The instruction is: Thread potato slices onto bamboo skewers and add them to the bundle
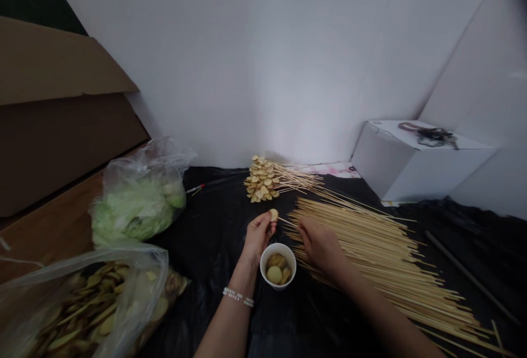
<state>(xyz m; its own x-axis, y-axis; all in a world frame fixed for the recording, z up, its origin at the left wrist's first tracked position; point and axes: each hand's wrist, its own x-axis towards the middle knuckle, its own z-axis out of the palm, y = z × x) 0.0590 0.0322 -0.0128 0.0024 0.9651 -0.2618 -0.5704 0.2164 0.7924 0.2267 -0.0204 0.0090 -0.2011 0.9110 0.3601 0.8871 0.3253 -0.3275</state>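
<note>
My left hand (pixel 258 234) pinches a round potato slice (pixel 274 214) between thumb and fingers, above a white paper cup (pixel 278 281) holding several more slices. My right hand (pixel 321 246) rests over a large spread of loose bamboo skewers (pixel 370 259) and holds one thin bamboo skewer (pixel 288 223), its tip touching the slice's edge. Beyond my hands lies a bundle of skewers (pixel 298 179) threaded with potato slices (pixel 260 179). A beaded bracelet (pixel 237 296) circles my left wrist.
Black plastic sheeting (pixel 214 237) covers the work surface. At left sit a plastic bag of lettuce (pixel 138 204) and a plastic bag of potato slices (pixel 90 303). Cardboard (pixel 61 89) leans at far left, and a white box (pixel 420 160) stands at right against a white wall (pixel 255 61).
</note>
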